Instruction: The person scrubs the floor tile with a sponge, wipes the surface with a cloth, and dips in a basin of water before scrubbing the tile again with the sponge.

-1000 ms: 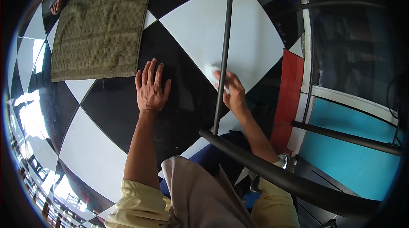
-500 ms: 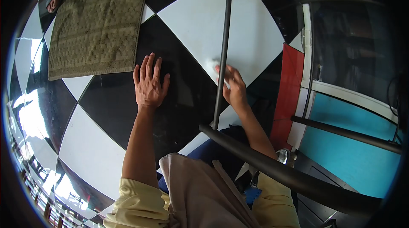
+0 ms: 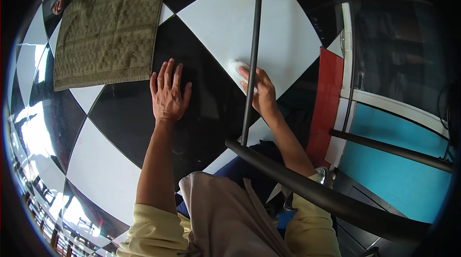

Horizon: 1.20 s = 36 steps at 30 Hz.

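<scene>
Flat on a black floor tile [image 3: 201,113] rests my left hand [image 3: 169,96], fingers stretched out and slightly apart, holding nothing. My right hand [image 3: 264,92] grips a white cloth [image 3: 236,68] against the white tile [image 3: 240,17], close to where it meets the black one. The cloth looks bunched or folded; whether it is fabric or paper is unclear. A thin dark metal bar [image 3: 254,31] passes in front of the right fingers and hides part of them.
A brown-green textured mat [image 3: 108,31] lies just beyond my left fingertips. At right stand a red panel [image 3: 325,108], a turquoise panel [image 3: 389,146] and a white frame. A thick dark tube [image 3: 307,185] crosses above my right forearm. Another person's foot [image 3: 58,5] shows at top left.
My right hand has shifted slightly up and left with the white cloth, and more of the cloth shows left of the bar. My left hand stays put.
</scene>
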Available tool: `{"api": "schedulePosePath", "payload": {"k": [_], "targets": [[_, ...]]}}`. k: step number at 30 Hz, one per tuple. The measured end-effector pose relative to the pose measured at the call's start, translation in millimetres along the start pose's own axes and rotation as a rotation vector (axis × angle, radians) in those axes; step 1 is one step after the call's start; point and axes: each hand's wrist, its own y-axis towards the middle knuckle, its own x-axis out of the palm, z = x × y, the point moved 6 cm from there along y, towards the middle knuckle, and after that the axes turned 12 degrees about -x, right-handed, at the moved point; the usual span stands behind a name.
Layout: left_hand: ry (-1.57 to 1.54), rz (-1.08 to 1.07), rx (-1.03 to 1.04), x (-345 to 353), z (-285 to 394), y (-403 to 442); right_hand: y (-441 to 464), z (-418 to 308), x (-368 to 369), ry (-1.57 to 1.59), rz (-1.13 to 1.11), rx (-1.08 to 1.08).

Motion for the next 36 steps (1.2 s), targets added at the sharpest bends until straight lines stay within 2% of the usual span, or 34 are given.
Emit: {"api": "schedulePosePath", "payload": {"k": [4,9,17,21,24,27,30,34,36], "targets": [[0.002,-0.002,-0.002,0,-1,-1,-30,-2,-13,-0.111,-0.045,-0.067],[-0.005,0.001,0.008,0,1,-1,-1,-1,1,-0.007,-0.013,-0.02],[-0.008,-0.007,0.009,1,-1,0,-23,-3,-11,-0.166,-0.013,-0.078],[-0.013,-0.003,0.008,1,-1,0,6,-2,0,-0.026,0.017,-0.048],[0.0,-0.021,0.001,0,-1,0,-12,0,0,-0.06,-0.027,0.001],[0.0,-0.021,0.004,0,0,0,-32,-5,-7,-0.093,-0.086,-0.099],[0.005,-0.016,0.008,1,0,0,-9,3,-10,-0.138,-0.07,-0.072],[-0.01,-0.012,0.01,0,-1,0,7,19,-6,-0.047,0.046,0.041],[0.004,-0.026,0.003,0,0,0,-5,6,-7,-0.111,-0.041,-0.039]]}}
